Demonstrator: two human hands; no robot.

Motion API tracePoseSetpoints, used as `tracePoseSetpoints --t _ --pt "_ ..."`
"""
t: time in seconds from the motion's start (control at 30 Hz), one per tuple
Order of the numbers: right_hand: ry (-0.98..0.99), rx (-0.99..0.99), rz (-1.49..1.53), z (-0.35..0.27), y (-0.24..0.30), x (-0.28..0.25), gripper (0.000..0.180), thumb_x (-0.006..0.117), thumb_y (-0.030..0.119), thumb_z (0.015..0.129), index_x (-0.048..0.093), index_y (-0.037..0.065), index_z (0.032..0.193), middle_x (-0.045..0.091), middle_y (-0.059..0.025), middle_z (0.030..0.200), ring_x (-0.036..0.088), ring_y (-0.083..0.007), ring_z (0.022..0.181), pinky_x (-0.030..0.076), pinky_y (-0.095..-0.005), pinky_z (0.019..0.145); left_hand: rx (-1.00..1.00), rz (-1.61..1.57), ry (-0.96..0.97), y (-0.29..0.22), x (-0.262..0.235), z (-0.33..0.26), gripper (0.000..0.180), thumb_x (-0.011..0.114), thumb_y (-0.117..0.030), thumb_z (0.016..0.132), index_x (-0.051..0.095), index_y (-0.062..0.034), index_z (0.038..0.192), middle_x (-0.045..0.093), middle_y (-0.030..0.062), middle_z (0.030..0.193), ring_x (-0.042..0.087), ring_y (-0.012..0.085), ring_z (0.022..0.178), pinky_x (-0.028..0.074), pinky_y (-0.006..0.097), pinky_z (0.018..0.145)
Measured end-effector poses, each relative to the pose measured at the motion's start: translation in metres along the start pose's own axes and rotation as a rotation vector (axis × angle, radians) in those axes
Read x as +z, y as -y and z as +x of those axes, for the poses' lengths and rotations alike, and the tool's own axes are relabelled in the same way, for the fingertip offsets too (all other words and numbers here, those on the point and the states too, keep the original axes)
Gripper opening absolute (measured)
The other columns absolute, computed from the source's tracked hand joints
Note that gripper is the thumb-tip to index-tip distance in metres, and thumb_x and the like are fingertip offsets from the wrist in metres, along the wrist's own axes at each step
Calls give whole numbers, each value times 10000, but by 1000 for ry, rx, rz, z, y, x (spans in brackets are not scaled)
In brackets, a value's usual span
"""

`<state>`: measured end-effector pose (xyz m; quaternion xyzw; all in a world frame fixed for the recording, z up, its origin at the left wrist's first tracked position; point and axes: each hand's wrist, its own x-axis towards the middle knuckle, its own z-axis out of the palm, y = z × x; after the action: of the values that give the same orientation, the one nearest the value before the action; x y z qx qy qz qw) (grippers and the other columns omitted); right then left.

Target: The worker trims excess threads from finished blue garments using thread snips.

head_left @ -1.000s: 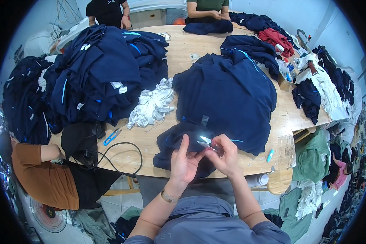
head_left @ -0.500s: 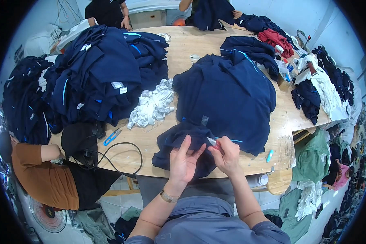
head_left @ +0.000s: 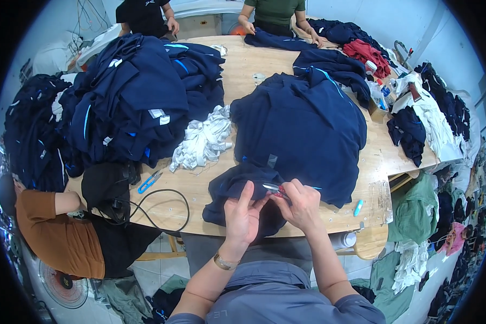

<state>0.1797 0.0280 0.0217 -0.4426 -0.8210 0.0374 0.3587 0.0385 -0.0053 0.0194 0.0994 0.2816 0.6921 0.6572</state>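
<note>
My right hand point(head_left: 299, 205) is closed round red-handled thread snips point(head_left: 272, 187), whose pale metal blades point left over a bunched navy garment point(head_left: 227, 186). Beside it, my left hand point(head_left: 243, 218) has its palm turned up and its thumb raised apart from the fingers. Its fingertips reach toward the snips, close to my right fingers. Any thread or cloth edge between the fingertips is too small to make out. The bunched garment lies at the table's near edge, partly behind and under both hands. Just beyond it spreads a larger heap of navy garments point(head_left: 302, 124).
Blue snips point(head_left: 148, 182) and a looped black cable point(head_left: 186, 210) lie at left, by a black cap point(head_left: 105, 189). A big navy pile point(head_left: 135, 92) and white cloth strips point(head_left: 205, 140) stand beyond. A turquoise capped item point(head_left: 358, 208) lies right. Co-workers sit around the wooden table point(head_left: 243, 56).
My right hand and the snips have shifted left, up to my left fingertips. The far co-worker has lowered a navy garment onto the table.
</note>
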Motion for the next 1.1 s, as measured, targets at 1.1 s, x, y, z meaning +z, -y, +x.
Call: tracePoseSetpoints --t 1.1 --pt "64 203 479 3 45 9 196 557 -20 766 504 9 953 586 -166 687 603 -310 580 444 -336 490 71 40 186 5 -30 -2 277 491 -190 941 639 24 846 648 81 901 594 119 774 454 256 710"
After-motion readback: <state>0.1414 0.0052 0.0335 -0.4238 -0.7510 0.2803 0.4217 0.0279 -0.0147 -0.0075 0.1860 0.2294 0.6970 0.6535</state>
